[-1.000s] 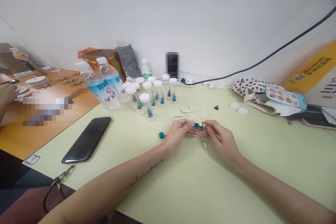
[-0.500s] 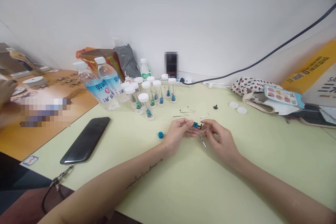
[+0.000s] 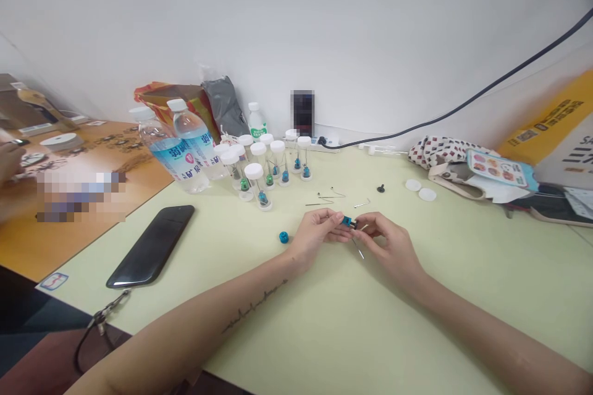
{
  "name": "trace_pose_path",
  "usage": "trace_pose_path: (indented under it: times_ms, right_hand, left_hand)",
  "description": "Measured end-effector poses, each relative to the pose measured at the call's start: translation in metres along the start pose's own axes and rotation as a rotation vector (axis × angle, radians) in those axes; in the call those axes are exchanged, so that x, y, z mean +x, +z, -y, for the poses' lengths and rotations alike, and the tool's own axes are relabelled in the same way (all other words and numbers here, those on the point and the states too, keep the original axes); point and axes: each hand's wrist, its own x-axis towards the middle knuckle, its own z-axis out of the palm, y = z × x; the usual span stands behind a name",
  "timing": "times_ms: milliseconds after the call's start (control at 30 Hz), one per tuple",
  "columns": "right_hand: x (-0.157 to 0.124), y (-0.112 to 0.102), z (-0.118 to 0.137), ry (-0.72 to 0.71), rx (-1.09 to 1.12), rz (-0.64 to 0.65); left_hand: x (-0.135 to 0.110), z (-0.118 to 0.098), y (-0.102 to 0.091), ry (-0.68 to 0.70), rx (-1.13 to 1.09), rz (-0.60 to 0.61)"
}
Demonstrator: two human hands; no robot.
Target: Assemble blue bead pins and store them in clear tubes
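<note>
My left hand (image 3: pixel 316 232) pinches a small blue and black part (image 3: pixel 347 221) between thumb and fingers, just above the pale green table (image 3: pixel 324 321). My right hand (image 3: pixel 386 242) meets it from the right, fingers pinched on the black end of the same part, and a thin metal pin (image 3: pixel 358 249) pokes out below its fingers. A loose blue ring-shaped piece (image 3: pixel 283 237) lies on the table left of my left wrist. Several thin metal pins (image 3: pixel 327 199) and a small black stud (image 3: pixel 380 188) lie just beyond my hands.
Several clear vials with white caps (image 3: pixel 259 166) stand behind, beside two water bottles (image 3: pixel 183 145). A black phone (image 3: pixel 152 245) lies at left. Two white caps (image 3: pixel 419 189), a patterned pouch (image 3: pixel 445 151) and a black cable (image 3: pixel 463 108) are at right. Another person's hand (image 3: pixel 9 157) is at far left.
My hands stay together on the blue part; the right hand's fingers have shifted slightly closer around it. The other person's hand at far left has moved a little.
</note>
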Motion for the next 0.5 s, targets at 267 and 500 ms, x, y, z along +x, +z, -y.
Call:
trace_pose_path:
  times_ms: [267, 500]
  right_hand:
    - [0.0, -0.0015, 0.0015, 0.032, 0.005, 0.029]
    - [0.0007, 0.0, -0.0002, 0.013, 0.023, -0.011]
  left_hand:
    - [0.0014, 0.002, 0.0005, 0.005, -0.01, -0.017]
    - [0.0019, 0.002, 0.0004, 0.0, -0.005, -0.024]
